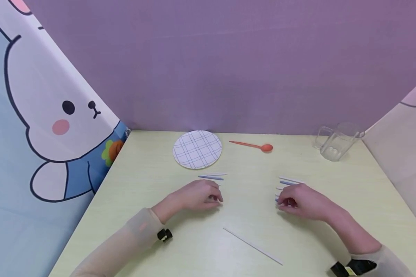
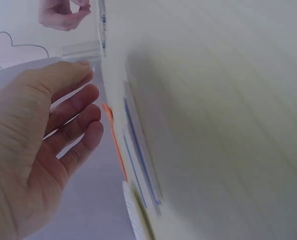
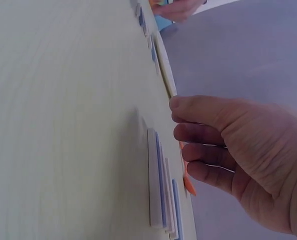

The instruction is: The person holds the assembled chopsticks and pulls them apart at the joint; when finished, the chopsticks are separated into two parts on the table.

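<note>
My left hand hovers close over the table, fingers loosely bent and holding nothing. Just beyond it lies a small group of thin white and blue sticks, partly hidden by the hand. In the left wrist view a gap shows between the thumb and the other fingers. My right hand is above a second row of white and blue sticks, with its fingers curved and nothing seen in them. The right wrist view shows these sticks lying side by side below the fingers. One long white stick lies diagonally nearer me.
At the back of the table are a round white plate with blue crossed lines and an orange spoon. A clear glass mug tilts at the far right. A purple wall stands behind; a rabbit-patterned cloth borders the left.
</note>
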Action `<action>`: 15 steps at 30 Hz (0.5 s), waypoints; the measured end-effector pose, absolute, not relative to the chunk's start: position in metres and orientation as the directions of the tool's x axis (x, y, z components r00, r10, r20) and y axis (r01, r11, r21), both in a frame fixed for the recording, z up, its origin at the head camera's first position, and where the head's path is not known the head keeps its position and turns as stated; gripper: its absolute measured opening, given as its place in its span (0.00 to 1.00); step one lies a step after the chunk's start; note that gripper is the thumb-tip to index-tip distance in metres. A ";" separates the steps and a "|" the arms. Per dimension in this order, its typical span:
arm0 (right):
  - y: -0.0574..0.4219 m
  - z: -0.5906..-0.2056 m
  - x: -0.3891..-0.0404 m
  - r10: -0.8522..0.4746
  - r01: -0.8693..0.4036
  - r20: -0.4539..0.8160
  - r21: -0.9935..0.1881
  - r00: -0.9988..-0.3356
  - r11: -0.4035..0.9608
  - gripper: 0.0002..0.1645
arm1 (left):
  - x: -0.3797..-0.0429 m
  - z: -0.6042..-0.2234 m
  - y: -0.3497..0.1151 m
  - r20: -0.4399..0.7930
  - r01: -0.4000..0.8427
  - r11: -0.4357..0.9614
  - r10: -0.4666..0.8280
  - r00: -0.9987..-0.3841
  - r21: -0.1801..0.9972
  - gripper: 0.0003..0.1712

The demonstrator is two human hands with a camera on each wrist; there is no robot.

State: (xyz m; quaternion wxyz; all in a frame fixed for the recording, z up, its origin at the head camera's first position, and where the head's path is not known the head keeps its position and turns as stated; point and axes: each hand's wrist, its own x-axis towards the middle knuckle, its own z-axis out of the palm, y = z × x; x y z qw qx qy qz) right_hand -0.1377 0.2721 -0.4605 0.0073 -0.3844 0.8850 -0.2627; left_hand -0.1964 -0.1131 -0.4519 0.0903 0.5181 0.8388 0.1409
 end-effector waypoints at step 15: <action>0.231 -0.457 -0.126 -0.760 -0.707 0.184 -0.547 -0.623 0.448 0.08 | -0.174 -0.449 -0.069 -0.033 0.902 0.285 0.956 -0.290 0.325 0.08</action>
